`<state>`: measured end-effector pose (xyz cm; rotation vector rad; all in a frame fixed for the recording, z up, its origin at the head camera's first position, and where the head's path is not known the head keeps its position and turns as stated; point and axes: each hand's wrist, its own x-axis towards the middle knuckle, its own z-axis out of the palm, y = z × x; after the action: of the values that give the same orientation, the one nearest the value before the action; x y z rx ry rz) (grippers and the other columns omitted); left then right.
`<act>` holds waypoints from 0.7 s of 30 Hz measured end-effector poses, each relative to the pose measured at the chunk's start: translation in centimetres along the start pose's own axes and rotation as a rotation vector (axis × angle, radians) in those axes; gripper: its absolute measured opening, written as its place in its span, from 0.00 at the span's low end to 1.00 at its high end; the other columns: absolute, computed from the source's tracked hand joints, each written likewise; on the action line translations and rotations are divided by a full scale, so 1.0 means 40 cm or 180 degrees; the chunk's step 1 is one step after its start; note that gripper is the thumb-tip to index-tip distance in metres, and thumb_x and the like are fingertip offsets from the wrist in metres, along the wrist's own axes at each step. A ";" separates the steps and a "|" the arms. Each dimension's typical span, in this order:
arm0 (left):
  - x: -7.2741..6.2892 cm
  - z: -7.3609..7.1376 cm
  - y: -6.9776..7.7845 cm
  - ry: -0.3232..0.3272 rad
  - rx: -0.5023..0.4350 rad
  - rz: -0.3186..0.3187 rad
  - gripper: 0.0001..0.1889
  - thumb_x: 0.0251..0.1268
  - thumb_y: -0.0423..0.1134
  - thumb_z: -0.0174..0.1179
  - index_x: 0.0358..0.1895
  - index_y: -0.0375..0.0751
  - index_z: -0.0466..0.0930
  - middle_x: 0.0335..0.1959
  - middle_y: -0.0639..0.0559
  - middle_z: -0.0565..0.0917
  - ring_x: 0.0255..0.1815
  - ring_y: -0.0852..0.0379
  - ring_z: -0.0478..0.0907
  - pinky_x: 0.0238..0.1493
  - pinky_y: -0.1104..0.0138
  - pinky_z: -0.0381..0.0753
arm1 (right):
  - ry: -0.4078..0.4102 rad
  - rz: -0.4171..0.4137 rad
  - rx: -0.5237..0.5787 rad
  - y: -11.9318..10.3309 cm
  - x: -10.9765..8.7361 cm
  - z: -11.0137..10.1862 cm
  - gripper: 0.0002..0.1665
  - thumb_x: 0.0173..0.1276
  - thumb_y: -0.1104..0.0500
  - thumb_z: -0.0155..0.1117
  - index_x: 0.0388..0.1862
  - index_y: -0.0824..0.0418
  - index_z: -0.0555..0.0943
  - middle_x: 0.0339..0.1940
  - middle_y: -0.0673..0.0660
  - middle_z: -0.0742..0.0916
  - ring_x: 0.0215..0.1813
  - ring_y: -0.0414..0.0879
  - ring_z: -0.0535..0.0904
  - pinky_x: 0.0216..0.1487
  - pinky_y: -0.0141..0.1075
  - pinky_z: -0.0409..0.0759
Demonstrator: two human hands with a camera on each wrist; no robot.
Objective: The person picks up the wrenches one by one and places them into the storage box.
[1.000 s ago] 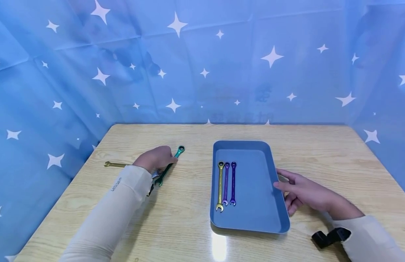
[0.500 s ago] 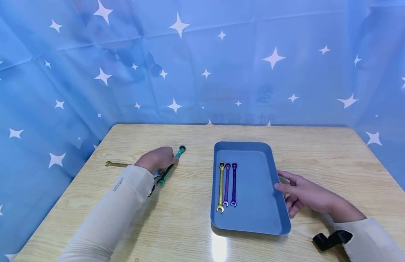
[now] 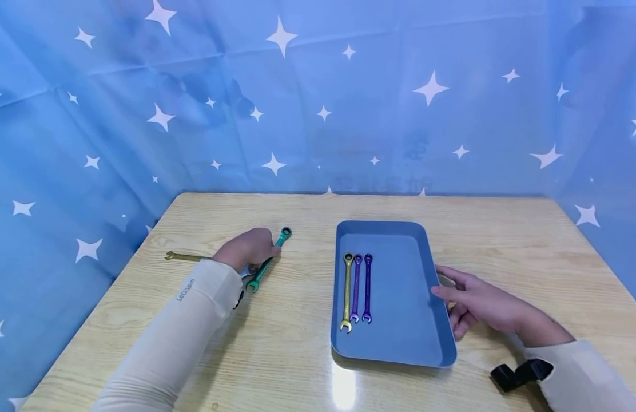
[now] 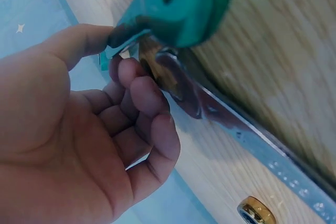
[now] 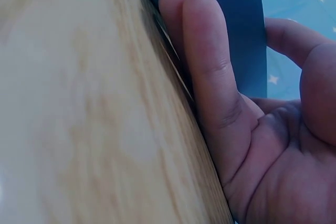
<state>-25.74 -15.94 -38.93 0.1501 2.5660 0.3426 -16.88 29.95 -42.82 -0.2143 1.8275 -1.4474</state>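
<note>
My left hand (image 3: 249, 247) pinches a green combination wrench (image 3: 263, 269) between thumb and fingertips, left of the tray. In the left wrist view, the wrench's green open end (image 4: 194, 14) looms near the camera. Beneath that hand lies a shiny silver-blue wrench (image 4: 262, 150), mostly hidden in the head view. A gold wrench (image 3: 181, 257) extends to the left, partly covered by the forearm. My right hand (image 3: 474, 302) holds the right side of the blue-grey tray (image 3: 400, 337), thumb at the rim and fingers along the outer wall (image 5: 244, 35).
Inside the tray, a yellow-gold wrench (image 3: 346, 292) and two purple wrenches, one lighter (image 3: 356, 289) and one darker (image 3: 367, 289), lie side by side along the left. A starry blue curtain (image 3: 318, 86) hangs behind the wooden table (image 3: 287, 343).
</note>
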 end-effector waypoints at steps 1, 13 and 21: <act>0.002 0.002 0.000 -0.0006 0.0009 0.0018 0.29 0.79 0.47 0.49 0.11 0.50 0.63 0.08 0.56 0.64 0.11 0.59 0.64 0.26 0.65 0.73 | 0.0003 0.0001 -0.0001 0.002 -0.002 0.000 0.50 0.82 0.46 0.46 0.80 0.58 0.24 0.32 0.62 0.88 0.31 0.51 0.87 0.39 0.54 0.86; 0.013 0.002 0.007 0.0034 -0.0022 0.0156 0.28 0.79 0.47 0.50 0.12 0.50 0.62 0.08 0.57 0.63 0.11 0.59 0.62 0.29 0.65 0.74 | -0.0028 -0.0044 0.0009 0.000 -0.009 -0.006 0.49 0.83 0.47 0.44 0.80 0.58 0.24 0.34 0.62 0.88 0.32 0.52 0.88 0.40 0.55 0.85; 0.004 0.011 0.003 0.0062 -0.0316 0.0186 0.17 0.79 0.44 0.49 0.28 0.42 0.67 0.12 0.52 0.72 0.13 0.56 0.69 0.28 0.64 0.75 | -0.0047 -0.0062 -0.0003 -0.001 -0.007 -0.002 0.48 0.83 0.47 0.43 0.80 0.58 0.24 0.34 0.62 0.87 0.32 0.52 0.87 0.40 0.54 0.86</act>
<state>-25.63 -15.71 -39.34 0.1862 2.5612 0.4948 -16.75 30.15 -42.64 -0.2434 1.8187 -1.4548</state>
